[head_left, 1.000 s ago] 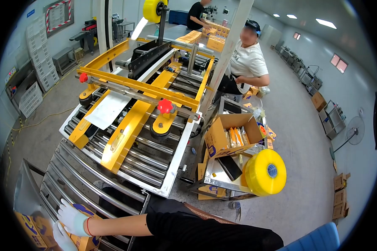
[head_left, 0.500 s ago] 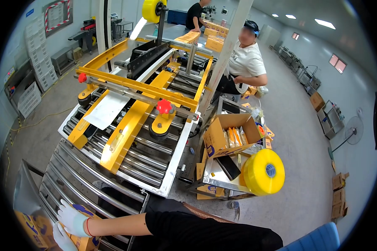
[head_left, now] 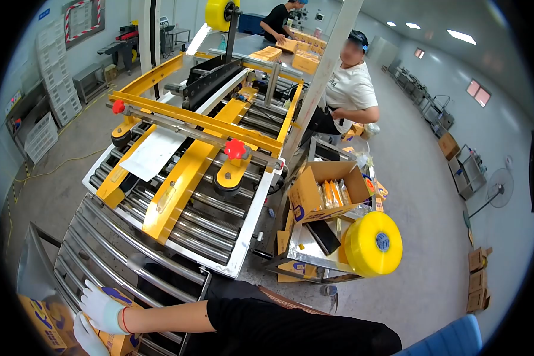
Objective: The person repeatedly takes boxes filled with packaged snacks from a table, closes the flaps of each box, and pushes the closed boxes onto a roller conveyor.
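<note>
At the lower left, a printed orange-brown cardboard box (head_left: 123, 344) sits on the roller conveyor (head_left: 110, 261). My right hand (head_left: 102, 310), in a white glove, lies across the top of this box and holds it, fingers reaching to its left side. Below it, my left hand (head_left: 88, 337), gloved too, holds the near part of the box; some of its fingers are hidden. Left of my hands, orange box printing also shows in the shiny metal panel (head_left: 32, 267); I cannot tell whether that is another box or a reflection.
Ahead stands a box-taping machine with yellow rails (head_left: 184, 184) and red knobs (head_left: 235, 149). To the right, a metal cart (head_left: 314, 258) bears an open carton (head_left: 320, 202) of packets and a yellow tape roll (head_left: 374, 244). A person (head_left: 350, 89) stands behind it; another person (head_left: 276, 24) handles boxes farther back.
My hands and the box stay nearly still. At the back, the far person's arm has shifted and a hand now rests on a box. The view has tilted very slightly.
</note>
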`<state>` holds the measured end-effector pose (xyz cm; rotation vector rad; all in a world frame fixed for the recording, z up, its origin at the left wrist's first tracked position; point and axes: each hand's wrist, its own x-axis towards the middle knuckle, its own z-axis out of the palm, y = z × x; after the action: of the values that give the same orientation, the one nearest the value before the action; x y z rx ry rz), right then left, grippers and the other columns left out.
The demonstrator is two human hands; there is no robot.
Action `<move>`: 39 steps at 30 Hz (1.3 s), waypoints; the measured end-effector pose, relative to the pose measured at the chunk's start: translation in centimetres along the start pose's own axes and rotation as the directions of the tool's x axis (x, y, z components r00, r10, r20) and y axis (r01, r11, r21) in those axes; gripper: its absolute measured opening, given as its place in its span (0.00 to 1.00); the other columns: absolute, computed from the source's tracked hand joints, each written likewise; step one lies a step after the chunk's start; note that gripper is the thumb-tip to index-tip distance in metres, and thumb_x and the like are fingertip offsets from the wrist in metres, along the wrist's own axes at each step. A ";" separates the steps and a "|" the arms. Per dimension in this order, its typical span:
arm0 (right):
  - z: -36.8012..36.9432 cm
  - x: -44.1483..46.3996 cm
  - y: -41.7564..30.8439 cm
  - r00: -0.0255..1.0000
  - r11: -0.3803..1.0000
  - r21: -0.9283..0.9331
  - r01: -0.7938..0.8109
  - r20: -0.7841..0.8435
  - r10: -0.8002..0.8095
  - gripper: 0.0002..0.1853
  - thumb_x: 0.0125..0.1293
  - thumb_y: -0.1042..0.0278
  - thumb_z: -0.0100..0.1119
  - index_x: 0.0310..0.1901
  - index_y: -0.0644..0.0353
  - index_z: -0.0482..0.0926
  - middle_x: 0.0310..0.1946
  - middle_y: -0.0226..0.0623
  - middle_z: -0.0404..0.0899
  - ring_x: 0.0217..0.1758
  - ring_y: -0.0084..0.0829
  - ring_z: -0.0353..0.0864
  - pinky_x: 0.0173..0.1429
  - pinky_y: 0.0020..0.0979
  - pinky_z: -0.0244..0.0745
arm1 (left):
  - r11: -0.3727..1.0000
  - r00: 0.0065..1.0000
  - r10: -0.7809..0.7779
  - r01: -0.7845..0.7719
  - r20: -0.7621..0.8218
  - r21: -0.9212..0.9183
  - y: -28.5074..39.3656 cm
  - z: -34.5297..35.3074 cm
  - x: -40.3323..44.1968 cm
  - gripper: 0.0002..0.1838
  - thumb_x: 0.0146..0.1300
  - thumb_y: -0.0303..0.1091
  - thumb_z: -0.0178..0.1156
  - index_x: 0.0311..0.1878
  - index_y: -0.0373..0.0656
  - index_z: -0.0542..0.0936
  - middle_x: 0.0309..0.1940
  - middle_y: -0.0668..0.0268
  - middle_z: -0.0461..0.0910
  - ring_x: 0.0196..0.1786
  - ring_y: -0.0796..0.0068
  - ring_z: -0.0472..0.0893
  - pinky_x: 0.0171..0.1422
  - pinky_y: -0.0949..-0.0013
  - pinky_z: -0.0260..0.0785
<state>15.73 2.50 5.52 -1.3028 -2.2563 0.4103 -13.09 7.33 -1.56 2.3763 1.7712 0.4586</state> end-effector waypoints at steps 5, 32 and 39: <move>0.0 -0.1 0.1 1.000 1.000 0.011 0.007 -0.012 -0.007 0.22 0.73 0.50 0.54 0.54 0.61 0.83 0.51 0.42 0.81 0.64 0.43 0.74 0.85 0.55 0.43 | 0.999 1.000 0.015 -0.014 -0.026 0.037 -1.6 1.1 0.1 0.22 0.83 0.43 0.47 0.62 0.35 0.80 0.56 0.47 0.84 0.59 0.47 0.82 0.66 0.54 0.72; 0.0 -0.3 0.1 0.997 1.000 0.022 0.008 -0.078 -0.007 0.19 0.72 0.51 0.57 0.50 0.60 0.83 0.47 0.40 0.80 0.61 0.43 0.74 0.86 0.54 0.45 | 0.996 0.993 -0.091 0.090 -0.071 -0.011 4.8 -0.9 -0.7 0.21 0.84 0.44 0.48 0.59 0.36 0.81 0.53 0.49 0.84 0.57 0.49 0.82 0.64 0.56 0.73; 0.0 -0.5 0.1 0.995 1.000 0.016 0.010 -0.095 -0.008 0.20 0.72 0.52 0.56 0.51 0.60 0.83 0.48 0.40 0.80 0.62 0.42 0.74 0.86 0.54 0.44 | 0.993 0.992 -0.117 0.116 -0.049 -0.011 6.4 -1.7 -0.9 0.21 0.84 0.44 0.47 0.60 0.36 0.81 0.54 0.49 0.84 0.57 0.48 0.82 0.65 0.55 0.72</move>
<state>15.98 2.12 5.31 -1.2759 -2.1747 0.3552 -8.02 4.46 1.77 2.2597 1.9134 0.5122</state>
